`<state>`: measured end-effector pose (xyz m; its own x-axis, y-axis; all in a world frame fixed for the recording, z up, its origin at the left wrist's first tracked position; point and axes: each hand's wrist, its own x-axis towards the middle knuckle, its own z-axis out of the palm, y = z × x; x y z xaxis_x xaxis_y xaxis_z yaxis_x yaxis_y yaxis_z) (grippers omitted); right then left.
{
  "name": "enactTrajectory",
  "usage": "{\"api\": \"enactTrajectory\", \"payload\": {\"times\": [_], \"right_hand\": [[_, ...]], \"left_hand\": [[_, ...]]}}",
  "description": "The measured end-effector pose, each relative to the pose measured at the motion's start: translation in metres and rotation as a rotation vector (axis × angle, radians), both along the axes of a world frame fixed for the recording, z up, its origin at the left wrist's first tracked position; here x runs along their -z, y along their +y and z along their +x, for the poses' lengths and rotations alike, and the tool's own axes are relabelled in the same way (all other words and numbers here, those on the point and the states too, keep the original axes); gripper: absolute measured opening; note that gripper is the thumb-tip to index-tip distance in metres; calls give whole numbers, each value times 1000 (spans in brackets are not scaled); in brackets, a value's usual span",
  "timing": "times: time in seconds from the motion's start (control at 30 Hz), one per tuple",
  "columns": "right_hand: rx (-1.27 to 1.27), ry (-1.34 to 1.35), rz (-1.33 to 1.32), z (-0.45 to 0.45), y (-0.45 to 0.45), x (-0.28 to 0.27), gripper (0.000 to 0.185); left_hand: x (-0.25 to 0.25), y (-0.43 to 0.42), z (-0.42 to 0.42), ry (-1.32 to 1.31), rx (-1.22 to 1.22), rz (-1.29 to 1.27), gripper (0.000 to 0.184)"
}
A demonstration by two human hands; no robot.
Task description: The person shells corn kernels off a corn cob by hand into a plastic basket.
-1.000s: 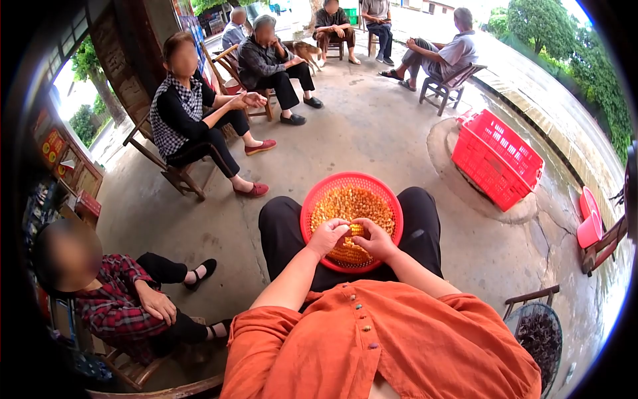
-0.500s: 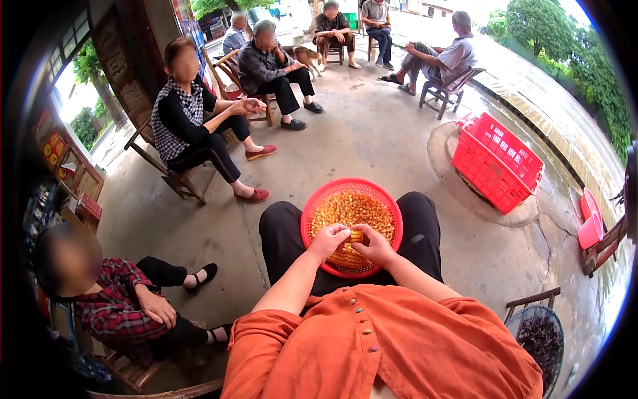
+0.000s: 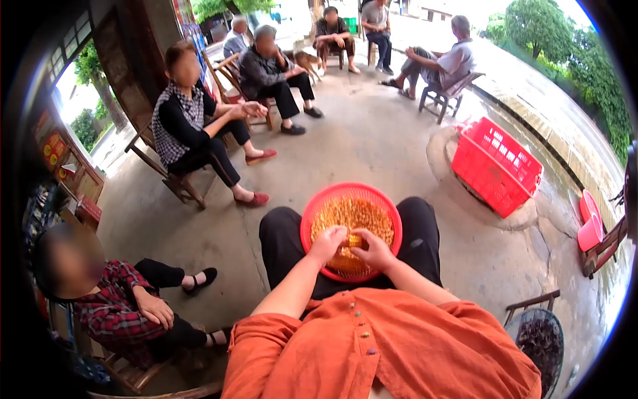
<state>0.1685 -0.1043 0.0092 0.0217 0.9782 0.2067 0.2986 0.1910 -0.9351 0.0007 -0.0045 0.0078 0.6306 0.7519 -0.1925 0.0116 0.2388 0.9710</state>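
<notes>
A round red plastic basket rests on my lap between my knees. Loose yellow-orange corn kernels cover its inside, and more corn lies toward its near side. Over the basket, a corn cob is held between both hands. My left hand has its fingers closed at the cob's left side. From the right, my right hand has thumb and fingers closed on the same cob. The fingers partly hide the cob.
Several people sit on wooden chairs, one in a plaid shirt at near left. A red crate stands on the floor at right, with pink basins beyond. A mesh container of dark material is at lower right.
The basket and my hands appear slightly lower in view. Both hands stay on the cob, with small finger shifts. The surrounding people hold nearly the same poses.
</notes>
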Motion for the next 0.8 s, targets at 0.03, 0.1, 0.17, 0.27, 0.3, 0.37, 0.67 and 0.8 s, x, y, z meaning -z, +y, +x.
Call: {"api": "enactTrajectory", "payload": {"times": [0.03, 0.1, 0.17, 0.27, 0.3, 0.37, 0.67, 0.8], "right_hand": [[12, -16, -47, 4, 2, -5, 47], [33, 23, 15, 3, 2, 5, 48], [37, 111, -39, 5, 3, 10, 49], [43, 41, -48, 10, 7, 13, 51], [24, 116, -42, 11, 8, 18, 52], [-9, 206, -59, 14, 12, 19, 54], [-18, 308, -115, 12, 10, 5, 50], [-5, 392, -144, 16, 14, 10, 51]], "left_hand": [[-4, 0, 4, -22, -16, 7, 24], [3, 1, 2, -31, 18, 19, 25], [7, 4, -1, -19, 86, -8, 20], [-1, 2, -3, 4, 96, 12, 16], [-1, 4, -3, -9, 108, 8, 16], [11, 10, 0, -52, 119, -5, 17], [0, 10, -2, -3, 182, 93, 36], [18, 16, 6, 4, 148, 249, 31]]}}
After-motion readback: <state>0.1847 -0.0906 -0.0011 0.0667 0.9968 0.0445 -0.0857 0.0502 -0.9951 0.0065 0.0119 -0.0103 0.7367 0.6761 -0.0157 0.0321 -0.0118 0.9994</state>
